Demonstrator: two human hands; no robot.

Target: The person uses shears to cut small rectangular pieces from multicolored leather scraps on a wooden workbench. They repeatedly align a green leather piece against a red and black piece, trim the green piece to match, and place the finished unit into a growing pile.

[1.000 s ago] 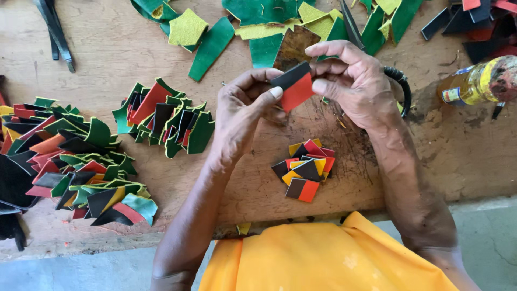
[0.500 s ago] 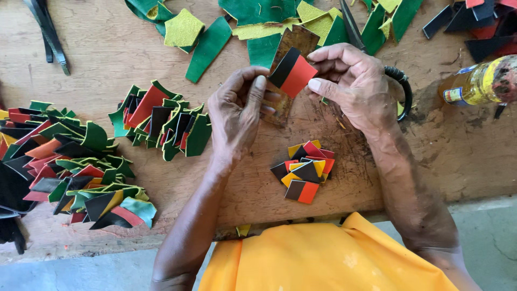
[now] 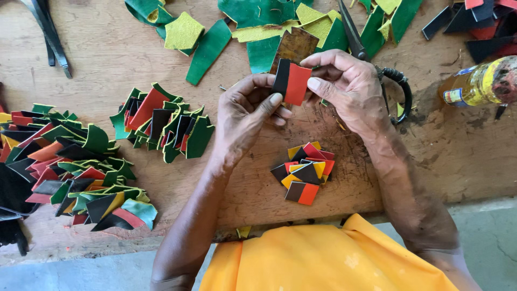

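Observation:
Both my hands hold one small leather piece (image 3: 291, 82), half black and half red, above the wooden table (image 3: 107, 59). My left hand (image 3: 249, 110) pinches its black side with thumb and forefinger. My right hand (image 3: 344, 86) grips its red side from the right. Just below my hands lies a small pile of similar black, red and yellow pieces (image 3: 304, 173).
Heaps of cut green, black and red leather shapes lie to the left (image 3: 161, 123) and far left (image 3: 70, 167). Green and yellow scraps (image 3: 280, 21) and scissors (image 3: 377, 59) sit at the back. A bottle with a yellow label (image 3: 479, 83) lies at right. Dark tongs (image 3: 48, 35) lie at back left.
The black-and-red piece has turned more upright between my fingers, and both hands have shifted slightly. The piles on the table are unchanged.

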